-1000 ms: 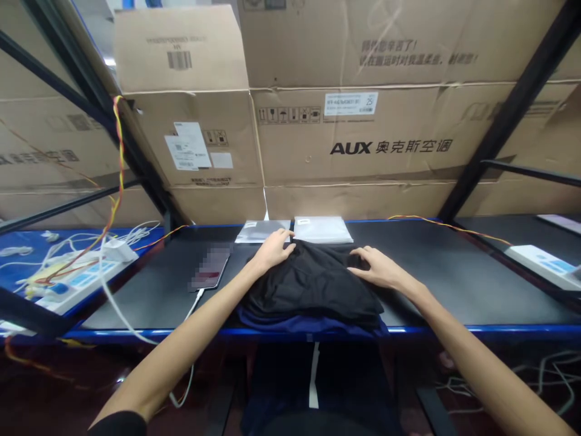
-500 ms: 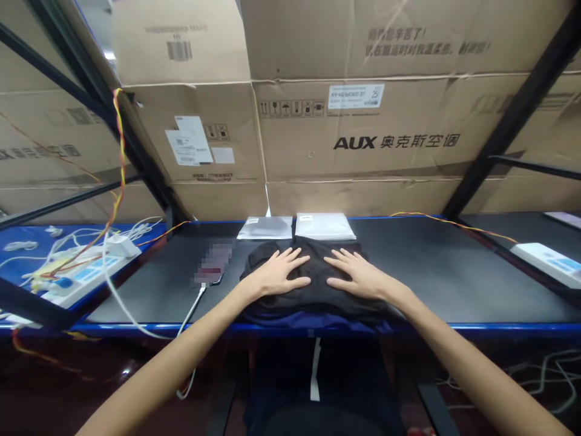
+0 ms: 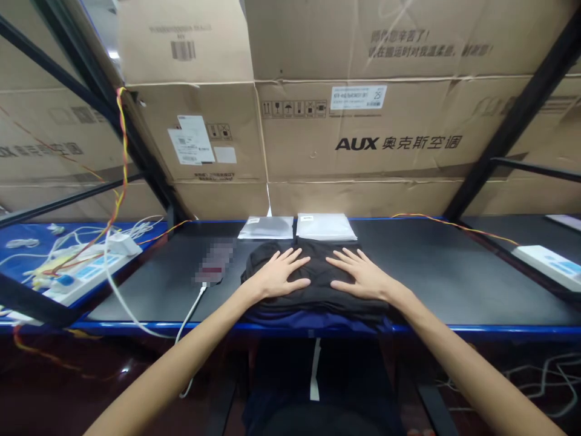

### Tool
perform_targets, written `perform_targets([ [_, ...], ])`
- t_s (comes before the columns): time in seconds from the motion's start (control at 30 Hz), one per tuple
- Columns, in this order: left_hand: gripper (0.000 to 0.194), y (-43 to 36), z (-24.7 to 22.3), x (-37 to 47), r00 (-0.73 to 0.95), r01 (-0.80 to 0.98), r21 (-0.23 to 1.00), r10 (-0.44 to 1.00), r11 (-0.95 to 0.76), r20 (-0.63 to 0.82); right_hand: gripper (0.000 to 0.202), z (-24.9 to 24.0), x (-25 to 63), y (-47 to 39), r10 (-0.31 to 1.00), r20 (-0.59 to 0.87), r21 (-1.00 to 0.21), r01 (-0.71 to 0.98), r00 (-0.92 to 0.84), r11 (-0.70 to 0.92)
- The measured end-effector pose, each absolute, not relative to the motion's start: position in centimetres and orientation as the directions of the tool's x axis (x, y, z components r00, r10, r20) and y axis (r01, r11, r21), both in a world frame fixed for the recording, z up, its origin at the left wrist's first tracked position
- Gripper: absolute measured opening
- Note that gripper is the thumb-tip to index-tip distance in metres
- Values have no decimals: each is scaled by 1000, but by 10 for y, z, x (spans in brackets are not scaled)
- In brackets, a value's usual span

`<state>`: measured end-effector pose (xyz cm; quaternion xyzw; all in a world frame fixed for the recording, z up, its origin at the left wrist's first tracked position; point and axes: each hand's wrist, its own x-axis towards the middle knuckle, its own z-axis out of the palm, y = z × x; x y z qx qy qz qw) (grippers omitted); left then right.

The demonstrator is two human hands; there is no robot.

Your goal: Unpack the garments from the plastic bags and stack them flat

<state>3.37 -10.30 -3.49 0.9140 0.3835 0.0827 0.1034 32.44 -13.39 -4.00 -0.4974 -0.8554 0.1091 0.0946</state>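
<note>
Folded black cloth (image 3: pixel 320 275) lies at the front middle of the dark tabletop, with dark blue cloth (image 3: pixel 313 321) showing beneath it along the table's edge. My left hand (image 3: pixel 281 274) rests flat on the left part of the black cloth, fingers spread. On its right part my right hand (image 3: pixel 361 275) lies the same way, palm down and fingers apart. Neither hand grips anything. Just behind the cloth are two flat packets in clear plastic, a greyish packet (image 3: pixel 267 228) on the left and a whiter packet (image 3: pixel 325 227) on the right.
A phone (image 3: pixel 215 263), blurred out, lies left of the cloth on a white charging cable (image 3: pixel 190 312). Power strips (image 3: pixel 91 272) with tangled cords sit far left, another power strip (image 3: pixel 551 265) far right. Cardboard (image 3: pixel 363 163) walls the back, between black metal posts (image 3: pixel 512 118).
My hands stay flat on the black cloth; the right one has shifted very slightly to the right. The whole view has moved a few pixels. Nothing was picked up or let go.
</note>
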Motion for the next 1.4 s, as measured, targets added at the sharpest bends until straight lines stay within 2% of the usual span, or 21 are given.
perform_targets([
  [0.23, 67, -101, -29, 32, 701, 669, 276, 709, -690, 74, 76, -39, 326, -134, 861, 64, -286, 818, -504, 500],
  [0.37, 48, -74, -20, 23, 649, 674, 265, 724, -690, 235, 76, -37, 324, -135, 868, 53, -283, 826, -494, 488],
  [0.47, 40, -40, -17, 10, 532, 774, 192, 784, -603, 320, 76, -38, 325, -134, 871, 58, -286, 828, -488, 483],
  [0.67, 61, 3, -22, 4, 405, 913, -24, 894, -408, 194, 77, -41, 325, -133, 871, 61, -289, 827, -487, 482],
  [0.83, 57, 9, -26, 15, 377, 926, -126, 886, -355, 269, 76, -39, 324, -134, 874, 61, -286, 831, -481, 477],
  [1.07, 50, -3, -12, 17, 402, 915, -149, 823, -375, 402, 75, -42, 326, -132, 872, 72, -296, 824, -484, 482],
  [1.23, 52, -47, 7, 49, 517, 850, -214, 679, -482, 521, 71, -46, 330, -131, 865, 118, -350, 795, -487, 495],
  [1.4, 52, -92, -3, 95, 679, 726, -268, 598, -633, 426, 49, -48, 336, -128, 865, 232, -465, 731, -444, 500],
])
